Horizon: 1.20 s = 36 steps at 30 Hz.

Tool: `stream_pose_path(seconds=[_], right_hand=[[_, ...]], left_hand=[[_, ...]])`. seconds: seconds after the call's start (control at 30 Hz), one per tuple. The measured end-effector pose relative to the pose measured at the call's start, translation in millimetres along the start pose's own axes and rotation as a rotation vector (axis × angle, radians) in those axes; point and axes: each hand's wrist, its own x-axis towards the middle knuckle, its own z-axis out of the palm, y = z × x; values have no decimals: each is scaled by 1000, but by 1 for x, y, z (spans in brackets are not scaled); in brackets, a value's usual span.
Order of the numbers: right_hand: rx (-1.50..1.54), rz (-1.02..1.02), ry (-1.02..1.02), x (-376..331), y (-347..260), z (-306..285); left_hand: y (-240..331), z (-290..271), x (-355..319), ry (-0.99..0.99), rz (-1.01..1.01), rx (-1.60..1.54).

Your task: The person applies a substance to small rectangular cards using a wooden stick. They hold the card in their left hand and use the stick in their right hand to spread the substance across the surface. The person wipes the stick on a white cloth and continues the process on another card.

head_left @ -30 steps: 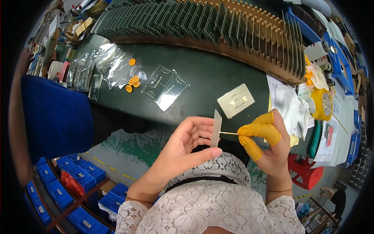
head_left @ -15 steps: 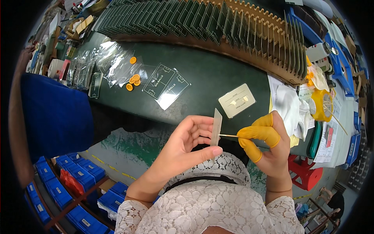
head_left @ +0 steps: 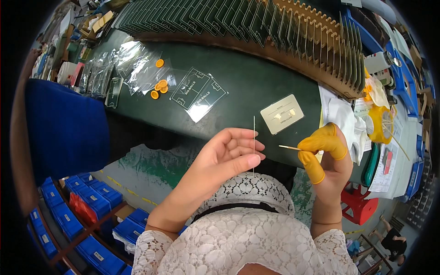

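Observation:
My left hand [head_left: 231, 153] grips a thin flat card [head_left: 254, 146] by its edges, so that it stands edge-on and shows only as a narrow line. To its right my right hand [head_left: 327, 156], with yellow finger cots on some fingers, pinches a thin wooden stick [head_left: 289, 147]. The stick's tip points at the card and is apart from it. Beyond the hands, a pale cream card [head_left: 282, 114] with printing and shiny patches lies on the dark green table [head_left: 238, 94]. The face of the held card is hidden.
Dark green cards [head_left: 220, 23] stand in a long notched cardboard rack [head_left: 316, 75] at the back. Two pitch-patterned cards [head_left: 197, 91], orange round caps [head_left: 162, 85] and clear bags [head_left: 135, 68] lie left. White cloth [head_left: 341, 117] and a yellow tape roll [head_left: 379, 123] sit right. A person in blue [head_left: 66, 128] is at left.
My right hand has drawn back to the right, taking the stick's tip away from the card. My left hand has turned the card until it is edge-on.

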Motion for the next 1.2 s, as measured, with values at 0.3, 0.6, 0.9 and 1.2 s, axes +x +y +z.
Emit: stream_pose_path(seconds=[0.3, 0.6, 0.9, 1.2], right_hand=[[421, 163, 104, -12, 10, 7], [629, 193, 160, -9, 9, 5], [596, 165, 205, -8, 15, -3], [513, 108, 247, -6, 18, -7]], left_hand=[[9, -5, 5, -78, -35, -171], [9, -12, 11, -218, -8, -277], [18, -19, 10, -134, -73, -392], [24, -14, 5, 173, 207, 15]])
